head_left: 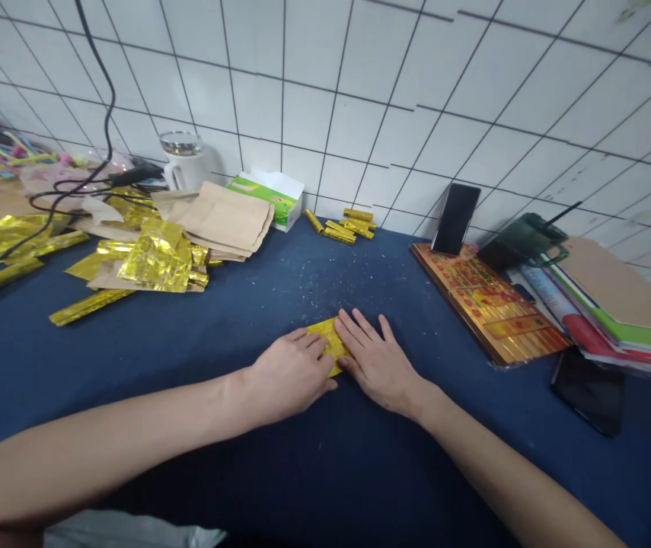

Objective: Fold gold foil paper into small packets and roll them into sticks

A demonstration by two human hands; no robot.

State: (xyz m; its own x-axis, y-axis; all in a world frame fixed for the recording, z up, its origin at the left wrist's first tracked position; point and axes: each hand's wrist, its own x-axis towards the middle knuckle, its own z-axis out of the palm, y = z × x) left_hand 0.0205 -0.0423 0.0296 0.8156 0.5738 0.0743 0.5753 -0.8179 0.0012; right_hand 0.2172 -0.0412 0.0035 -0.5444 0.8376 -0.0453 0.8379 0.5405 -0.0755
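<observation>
A small piece of gold foil paper (330, 340) lies flat on the dark blue tabletop, partly covered by both hands. My left hand (291, 374) is closed, its curled fingers pressing on the paper's left part. The right side of the paper is under my right hand (379, 365), which lies flat with fingers stretched out and spread. Beyond the hands, by the wall, is a small group of rolled gold foil tubes (353, 225).
Gold foil scraps (157, 255) and brown paper (216, 217) are piled at left, under a black cable (109, 99). Behind stand a white mug (186, 171) and a green-white box (279, 198). At right are an upright phone (456, 217), patterned gold-red packs (502, 323), a dark mug (516, 240) and another phone (588, 390).
</observation>
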